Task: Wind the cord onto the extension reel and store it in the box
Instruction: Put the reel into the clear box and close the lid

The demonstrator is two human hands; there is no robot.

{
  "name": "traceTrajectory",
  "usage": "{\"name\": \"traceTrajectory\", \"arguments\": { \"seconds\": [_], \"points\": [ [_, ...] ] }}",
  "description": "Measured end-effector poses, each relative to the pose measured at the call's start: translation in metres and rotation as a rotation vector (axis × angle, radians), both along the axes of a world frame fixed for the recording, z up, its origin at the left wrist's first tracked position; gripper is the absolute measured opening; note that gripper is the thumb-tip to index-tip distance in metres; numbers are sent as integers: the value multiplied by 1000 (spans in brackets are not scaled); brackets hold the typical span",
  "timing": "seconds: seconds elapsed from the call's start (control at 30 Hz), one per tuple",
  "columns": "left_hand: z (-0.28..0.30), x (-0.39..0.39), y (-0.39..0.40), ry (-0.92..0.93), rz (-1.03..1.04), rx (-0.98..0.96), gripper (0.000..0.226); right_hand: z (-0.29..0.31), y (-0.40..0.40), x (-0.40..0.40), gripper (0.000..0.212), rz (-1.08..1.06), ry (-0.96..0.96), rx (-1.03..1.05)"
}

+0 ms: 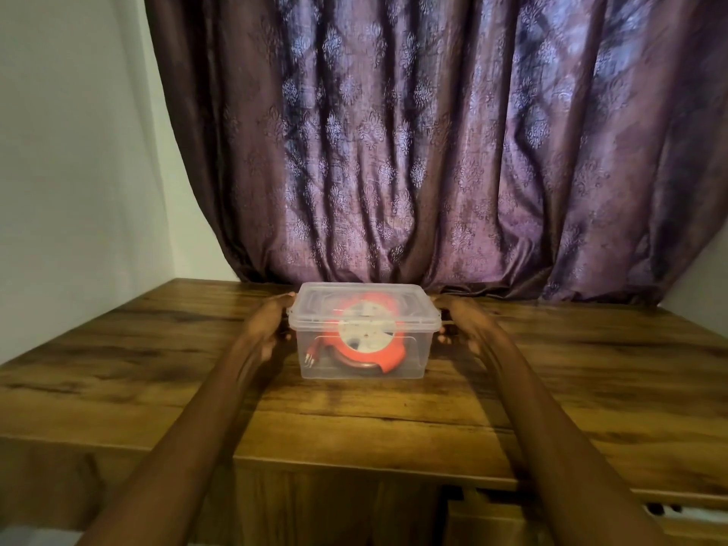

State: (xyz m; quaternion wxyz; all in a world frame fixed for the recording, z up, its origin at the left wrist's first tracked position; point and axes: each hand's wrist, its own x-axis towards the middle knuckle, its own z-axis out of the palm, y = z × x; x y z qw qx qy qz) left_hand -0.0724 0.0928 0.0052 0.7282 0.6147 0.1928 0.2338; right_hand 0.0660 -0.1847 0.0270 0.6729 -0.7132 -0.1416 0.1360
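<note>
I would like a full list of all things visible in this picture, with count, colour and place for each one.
box: one, clear plastic, lid on, middle of the table
extension reel: one, orange with a white face, inside the box
plug: one, red, inside the box, left of the reel
table: one, brown wood, foreground
curtain: one, purple patterned, behind the table
wall: white, left
left hand: one, at the box's left side
right hand: one, at the box's right side

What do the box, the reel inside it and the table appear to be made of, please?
The box looks like clear, slightly frosted plastic: its contents show through the walls and lid. The reel seems orange plastic with a white face, though blurred by the wall. The table shows dark wood grain with a soft sheen; solid wood or laminate cannot be told.
</note>
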Motion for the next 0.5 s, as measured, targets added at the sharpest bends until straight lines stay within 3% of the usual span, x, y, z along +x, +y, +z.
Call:
{"name": "traceTrajectory", "arguments": {
  "seconds": [0.27,0.5],
  "points": [
    [-7,8,9,-124,22,-197,27,-11,10,9,21,-3,24,124],
    [-9,4,7,-71,-52,-183,35,-14,6,12,20,17,142,185]
  ]
}}
